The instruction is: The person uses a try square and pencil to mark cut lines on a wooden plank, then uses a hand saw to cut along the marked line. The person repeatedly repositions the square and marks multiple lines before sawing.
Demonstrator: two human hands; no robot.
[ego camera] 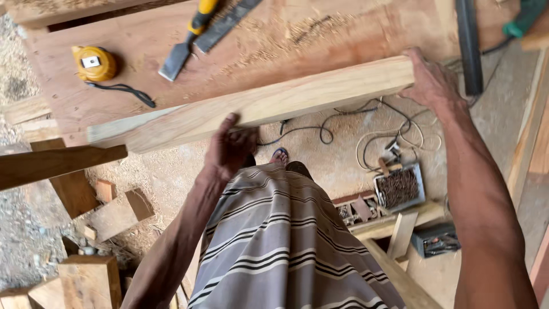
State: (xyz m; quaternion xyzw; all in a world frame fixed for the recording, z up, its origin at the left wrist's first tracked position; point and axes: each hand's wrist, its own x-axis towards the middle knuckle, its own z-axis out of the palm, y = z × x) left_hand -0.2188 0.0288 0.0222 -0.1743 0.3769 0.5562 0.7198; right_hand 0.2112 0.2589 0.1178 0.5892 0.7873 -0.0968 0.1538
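The left hand has its grip closed on the near edge of the pale plank; the right hand clasps the plank's far end. The plank rests along the desk edge. Below the plank, a metal tray holds nails.

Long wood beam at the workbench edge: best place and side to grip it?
Judging by its pose, grip the beam along its underside and far end, from the near side, as the left hand and right hand do: it is long, slanted and overhangs the workbench.
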